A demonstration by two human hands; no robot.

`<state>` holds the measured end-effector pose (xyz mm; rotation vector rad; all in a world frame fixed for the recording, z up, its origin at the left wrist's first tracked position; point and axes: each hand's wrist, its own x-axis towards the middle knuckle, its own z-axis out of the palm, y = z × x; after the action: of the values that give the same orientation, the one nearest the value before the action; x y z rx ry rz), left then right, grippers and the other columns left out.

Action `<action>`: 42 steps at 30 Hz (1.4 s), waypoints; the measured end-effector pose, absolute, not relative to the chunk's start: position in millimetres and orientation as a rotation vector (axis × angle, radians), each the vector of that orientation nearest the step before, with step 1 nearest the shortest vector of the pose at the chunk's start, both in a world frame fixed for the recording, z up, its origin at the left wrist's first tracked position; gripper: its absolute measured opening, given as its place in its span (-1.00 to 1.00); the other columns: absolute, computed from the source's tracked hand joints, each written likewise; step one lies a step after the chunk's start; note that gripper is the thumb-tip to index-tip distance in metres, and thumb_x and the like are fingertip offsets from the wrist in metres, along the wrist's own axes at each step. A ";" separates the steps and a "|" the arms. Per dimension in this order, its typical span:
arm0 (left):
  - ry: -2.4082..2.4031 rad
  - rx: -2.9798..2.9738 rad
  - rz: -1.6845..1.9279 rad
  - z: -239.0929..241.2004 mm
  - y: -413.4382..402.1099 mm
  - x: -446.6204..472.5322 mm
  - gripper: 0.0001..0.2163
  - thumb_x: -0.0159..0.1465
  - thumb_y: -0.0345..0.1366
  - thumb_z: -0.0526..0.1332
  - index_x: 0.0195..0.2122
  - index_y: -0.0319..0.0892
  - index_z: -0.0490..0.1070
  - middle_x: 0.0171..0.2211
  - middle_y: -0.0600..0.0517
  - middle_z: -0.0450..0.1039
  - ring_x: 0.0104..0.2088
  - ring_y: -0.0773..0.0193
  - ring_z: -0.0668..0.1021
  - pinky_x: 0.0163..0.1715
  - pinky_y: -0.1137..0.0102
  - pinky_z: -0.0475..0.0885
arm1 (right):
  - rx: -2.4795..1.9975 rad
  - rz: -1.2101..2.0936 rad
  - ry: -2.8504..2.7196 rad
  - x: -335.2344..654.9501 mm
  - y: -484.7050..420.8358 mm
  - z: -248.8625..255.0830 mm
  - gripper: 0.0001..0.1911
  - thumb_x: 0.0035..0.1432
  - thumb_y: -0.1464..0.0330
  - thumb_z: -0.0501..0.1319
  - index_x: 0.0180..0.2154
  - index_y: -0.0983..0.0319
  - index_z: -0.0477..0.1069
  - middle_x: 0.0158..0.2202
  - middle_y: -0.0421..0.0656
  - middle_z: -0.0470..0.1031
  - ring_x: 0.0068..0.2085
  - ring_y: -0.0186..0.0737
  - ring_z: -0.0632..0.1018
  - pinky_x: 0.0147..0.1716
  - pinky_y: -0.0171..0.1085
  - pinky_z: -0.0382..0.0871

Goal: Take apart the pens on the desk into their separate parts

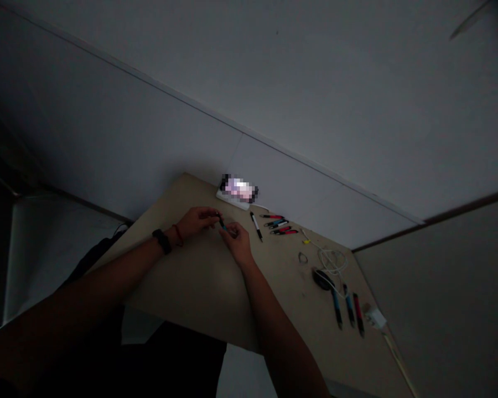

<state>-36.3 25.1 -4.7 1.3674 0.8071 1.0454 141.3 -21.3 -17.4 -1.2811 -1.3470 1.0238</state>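
Between my two hands, above the table [182, 271], is a pen [222, 221] with a blue barrel and dark ends. My left hand [197, 222] pinches its upper, dark end with thumb and fingertips. The fingers of my right hand [237, 240] close on the lower, blue end. A white pen [255, 226] with black ends lies just to the right of my hands. Beyond it is a row of several red, blue and white pens [279, 223]. The picture is dark, so fine details of the held pen do not show.
A lit, blurred-out screen [239, 189] rests on a white stand [228, 200] near the wall. White cable coils [333, 261] and a round black object [322, 279] lie at the right. Near them are two blue pens [336, 309] and a red pen [358, 315].
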 end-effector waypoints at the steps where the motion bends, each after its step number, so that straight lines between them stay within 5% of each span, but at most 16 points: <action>1: 0.809 1.377 1.044 -5.0 25.3 -36.8 -0.76 0.12 -0.17 0.36 -0.23 -0.19 0.59 -0.42 0.02 0.55 -0.48 0.33 0.50 -0.49 0.49 0.34 | -1.298 1.039 -1.345 141.0 -21.9 -16.7 -0.62 -0.03 0.07 0.37 -0.37 0.20 0.36 -0.48 -0.24 0.43 -0.53 -0.36 0.37 -0.57 -0.37 0.19; 10: 0.799 1.400 1.019 -5.8 25.3 -38.0 -0.70 0.15 -0.14 0.33 -0.17 -0.21 0.57 -0.39 -0.01 0.56 -0.43 0.31 0.53 -0.44 0.46 0.37 | -1.234 1.100 -1.491 143.8 -21.7 -14.7 -0.54 0.18 -0.06 0.16 -0.40 0.22 0.44 -0.57 -0.24 0.38 -0.60 -0.38 0.28 -0.61 -0.35 0.10; 18: 0.818 1.389 1.001 -6.8 26.0 -37.3 -0.61 0.12 -0.08 0.34 -0.12 -0.26 0.53 -0.35 -0.01 0.55 -0.43 0.34 0.51 -0.43 0.46 0.35 | -1.231 1.006 -1.375 143.1 -18.1 -23.4 -0.63 -0.02 0.10 0.39 -0.35 0.21 0.36 -0.49 -0.28 0.39 -0.51 -0.39 0.35 -0.52 -0.39 0.18; 30: 0.784 1.415 0.975 -9.1 26.3 -37.5 -0.62 0.15 -0.06 0.32 -0.13 -0.24 0.53 -0.27 -0.05 0.57 -0.39 0.32 0.52 -0.38 0.44 0.37 | -1.213 1.112 -1.481 143.0 -21.7 -15.0 -0.44 0.18 -0.14 0.10 -0.40 0.23 0.43 -0.63 -0.27 0.30 -0.61 -0.38 0.25 -0.58 -0.34 0.07; 36: 0.856 1.378 1.006 -5.7 24.9 -37.1 -0.61 0.16 0.00 0.31 -0.21 -0.26 0.55 -0.32 -0.07 0.57 -0.41 0.31 0.52 -0.41 0.45 0.38 | -1.204 1.081 -1.422 140.5 -19.7 -16.9 -0.59 0.11 -0.02 0.24 -0.29 0.21 0.39 -0.55 -0.28 0.35 -0.54 -0.36 0.31 -0.55 -0.36 0.14; 42: 0.873 1.370 1.004 -4.0 24.9 -38.2 -0.62 0.16 0.01 0.30 -0.23 -0.24 0.60 -0.26 -0.09 0.59 -0.41 0.34 0.50 -0.41 0.46 0.38 | -1.287 1.010 -1.445 141.1 -22.9 -13.7 -0.63 0.00 0.06 0.34 -0.41 0.22 0.37 -0.58 -0.29 0.34 -0.58 -0.39 0.26 -0.57 -0.36 0.08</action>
<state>-38.2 24.9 -4.0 1.3696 0.8725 1.0044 141.1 -22.9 -13.7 -1.2866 -1.4451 1.0100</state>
